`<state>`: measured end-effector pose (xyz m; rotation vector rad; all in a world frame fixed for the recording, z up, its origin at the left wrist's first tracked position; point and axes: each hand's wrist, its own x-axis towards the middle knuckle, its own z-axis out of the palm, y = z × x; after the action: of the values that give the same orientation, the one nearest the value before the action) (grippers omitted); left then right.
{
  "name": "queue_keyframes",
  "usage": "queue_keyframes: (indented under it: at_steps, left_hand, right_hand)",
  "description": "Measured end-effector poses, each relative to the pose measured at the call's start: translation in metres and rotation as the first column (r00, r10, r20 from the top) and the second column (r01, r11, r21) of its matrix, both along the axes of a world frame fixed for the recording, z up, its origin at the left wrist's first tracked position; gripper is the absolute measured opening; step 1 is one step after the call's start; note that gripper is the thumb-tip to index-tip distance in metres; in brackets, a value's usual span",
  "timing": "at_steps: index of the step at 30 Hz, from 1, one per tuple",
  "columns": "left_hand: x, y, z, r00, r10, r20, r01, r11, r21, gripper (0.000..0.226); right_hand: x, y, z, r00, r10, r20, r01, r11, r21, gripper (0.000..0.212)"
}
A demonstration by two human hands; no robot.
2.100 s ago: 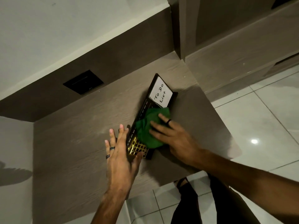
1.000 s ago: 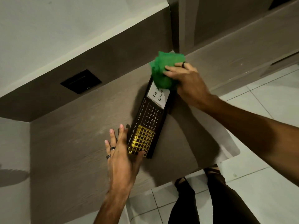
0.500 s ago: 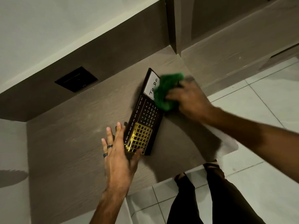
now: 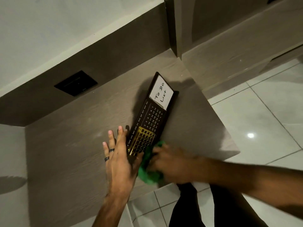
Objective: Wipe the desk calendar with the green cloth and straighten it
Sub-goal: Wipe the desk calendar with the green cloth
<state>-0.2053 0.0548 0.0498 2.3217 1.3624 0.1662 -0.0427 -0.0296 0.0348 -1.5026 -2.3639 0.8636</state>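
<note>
The black desk calendar lies slanted on the wooden desk, with a gold date grid at its near end and a white "To Do List" card at its far end. My left hand rests flat against the calendar's near left side, fingers spread, thumb at its bottom edge. My right hand, blurred by motion, grips the bunched green cloth at the calendar's near end, close to the desk's front edge.
A black wall socket plate sits on the brown back panel behind the desk. A cabinet side rises to the right of the desk. Pale floor tiles and my dark trouser legs lie below the desk edge.
My right hand swept the green cloth from the card end of the calendar down to its near end. My left hand stayed pressed at the near left side.
</note>
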Motion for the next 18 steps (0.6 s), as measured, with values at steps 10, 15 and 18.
queue_keyframes:
  at_steps: [10,15,18]
  left_hand:
    - [0.001,0.001,-0.001,1.0,-0.019,0.005,0.019,0.998,0.063,0.104]
    - [0.0,0.002,-0.003,1.0,-0.027,-0.014,0.028,0.997,0.065,0.103]
    - [0.001,0.0,0.0,0.999,-0.036,0.009,0.036,0.997,0.067,0.104]
  right_hand:
    - [0.087,0.048,0.011,0.881,-0.43,0.199,0.41,0.902,0.136,0.038]
    - [0.018,0.022,0.008,0.981,-0.105,0.162,0.089,0.99,0.105,0.022]
    - [0.045,0.025,0.002,0.971,-0.168,0.172,0.158,0.985,0.07,0.035]
